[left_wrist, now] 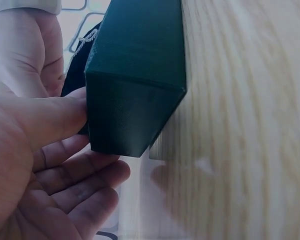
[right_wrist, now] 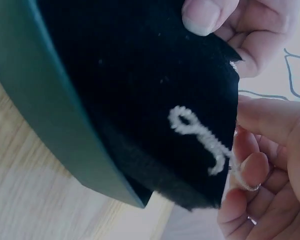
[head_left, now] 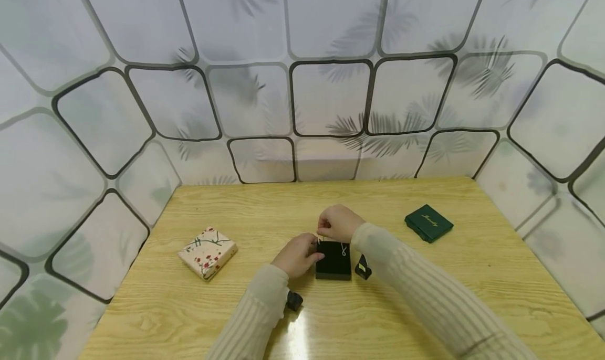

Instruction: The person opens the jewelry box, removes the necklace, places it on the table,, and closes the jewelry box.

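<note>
A dark green jewelry box base (head_left: 333,276) sits on the table with a black velvet pad (head_left: 333,260) in it, the pad's far part raised above the box wall (right_wrist: 65,100). My left hand (head_left: 295,256) is at the box's left side and pinches the pad, its thumb (right_wrist: 202,15) on the velvet. A sparkly silver chain (right_wrist: 202,135) makes a small loop on the pad and runs over its far edge. There my right hand (head_left: 341,223) pinches the chain with curled fingers (right_wrist: 252,167). The chain's part behind the pad is hidden.
The green lid (head_left: 429,222) with gold "Jewelry" lettering lies at the right back of the wooden table (head_left: 264,208). A cream box (head_left: 208,253) with red blossoms lies on the left. Patterned fabric walls (head_left: 331,97) enclose the back and sides.
</note>
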